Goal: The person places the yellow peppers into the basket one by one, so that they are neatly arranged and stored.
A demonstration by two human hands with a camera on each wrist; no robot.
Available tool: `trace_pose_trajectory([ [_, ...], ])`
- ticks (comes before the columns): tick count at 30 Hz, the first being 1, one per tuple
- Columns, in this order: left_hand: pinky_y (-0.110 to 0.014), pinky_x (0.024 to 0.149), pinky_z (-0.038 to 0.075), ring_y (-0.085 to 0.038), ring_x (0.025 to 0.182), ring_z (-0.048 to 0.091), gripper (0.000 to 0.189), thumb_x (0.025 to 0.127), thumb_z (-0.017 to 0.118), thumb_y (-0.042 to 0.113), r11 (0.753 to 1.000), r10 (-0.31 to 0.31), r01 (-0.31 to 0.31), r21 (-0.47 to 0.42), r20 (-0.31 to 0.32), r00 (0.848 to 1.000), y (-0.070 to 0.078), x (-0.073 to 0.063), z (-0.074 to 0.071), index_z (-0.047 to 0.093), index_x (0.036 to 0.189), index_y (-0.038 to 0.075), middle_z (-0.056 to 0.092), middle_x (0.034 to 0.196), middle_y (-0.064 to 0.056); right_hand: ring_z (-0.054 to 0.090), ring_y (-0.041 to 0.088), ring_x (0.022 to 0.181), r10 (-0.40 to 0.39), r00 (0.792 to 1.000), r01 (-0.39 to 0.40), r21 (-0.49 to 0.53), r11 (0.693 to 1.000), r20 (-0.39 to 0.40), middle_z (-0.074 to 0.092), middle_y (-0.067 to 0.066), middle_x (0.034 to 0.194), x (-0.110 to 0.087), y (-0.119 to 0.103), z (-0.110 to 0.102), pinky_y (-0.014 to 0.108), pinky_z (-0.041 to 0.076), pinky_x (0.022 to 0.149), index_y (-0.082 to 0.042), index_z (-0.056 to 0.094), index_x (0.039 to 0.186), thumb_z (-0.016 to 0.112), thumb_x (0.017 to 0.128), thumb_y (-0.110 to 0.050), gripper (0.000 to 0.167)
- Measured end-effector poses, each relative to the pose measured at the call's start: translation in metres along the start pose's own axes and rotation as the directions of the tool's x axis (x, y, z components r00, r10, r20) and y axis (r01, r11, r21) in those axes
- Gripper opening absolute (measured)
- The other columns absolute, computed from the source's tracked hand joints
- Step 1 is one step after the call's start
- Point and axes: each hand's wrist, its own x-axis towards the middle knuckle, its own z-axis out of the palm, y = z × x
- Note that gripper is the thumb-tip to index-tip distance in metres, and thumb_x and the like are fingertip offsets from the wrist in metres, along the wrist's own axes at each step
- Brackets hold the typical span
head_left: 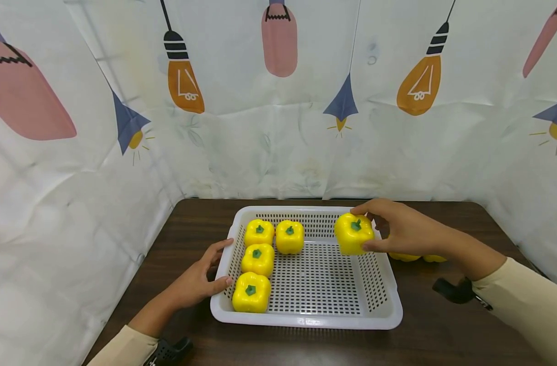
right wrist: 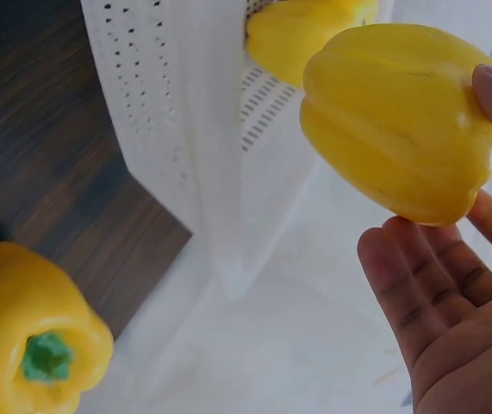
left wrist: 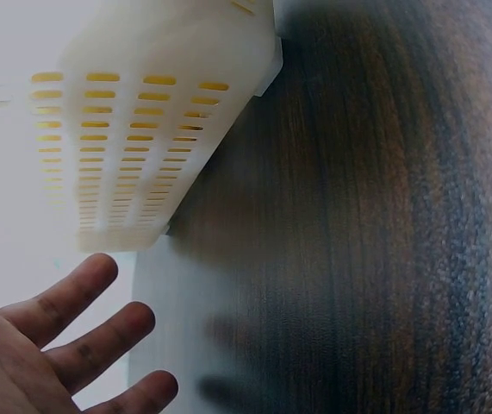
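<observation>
A yellow bell pepper (head_left: 353,235) with a green stem is pinched between the thumb and fingers of my right hand (head_left: 395,229), up over the right side of a white perforated basket (head_left: 306,321). The right wrist view shows the same pepper (right wrist: 401,121) from its side, with the right hand (right wrist: 461,319) around its stem end. At the basket's left rim rests my left hand (head_left: 198,277), fingers spread and fairly straight. Several yellow bell peppers (head_left: 257,260) stand in the basket along its left side, stems up.
More yellow peppers (head_left: 404,256) lie on the dark wooden table (head_left: 447,330) right of the basket, partly hidden by my right hand and forearm. One of them, a pepper (right wrist: 34,336), shows in the right wrist view. A patterned white curtain (head_left: 269,152) surrounds the table.
</observation>
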Motion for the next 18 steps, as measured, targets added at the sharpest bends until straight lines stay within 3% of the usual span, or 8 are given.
trace_pose_trajectory([
  [10,-0.049,0.090,0.053,-0.032,0.118,0.058,0.085,0.093,0.071,0.037,1.000,0.003,-0.003,0.001,0.005,1.000,0.001,0.001,0.000,0.018,0.159,0.033,0.049,0.145,-0.020,0.058,0.016,0.108,-0.014,0.999,0.014,0.001,1.000,0.029,0.060,-0.003,0.130,0.016,-0.010,0.009,0.041,0.055,0.088,-0.014,0.057,0.140,0.088,0.082,-0.037,0.070],
  [18,-0.054,0.092,0.052,-0.036,0.123,0.056,0.085,0.092,0.071,0.039,1.000,-0.009,0.009,0.008,0.003,1.000,0.000,0.000,0.000,0.018,0.159,0.034,0.047,0.147,-0.021,0.058,0.014,0.109,-0.034,0.998,0.034,-0.001,0.999,0.058,0.058,-0.005,0.134,0.029,-0.019,0.016,0.039,0.054,0.089,-0.016,0.057,0.142,0.088,0.082,-0.037,0.071],
])
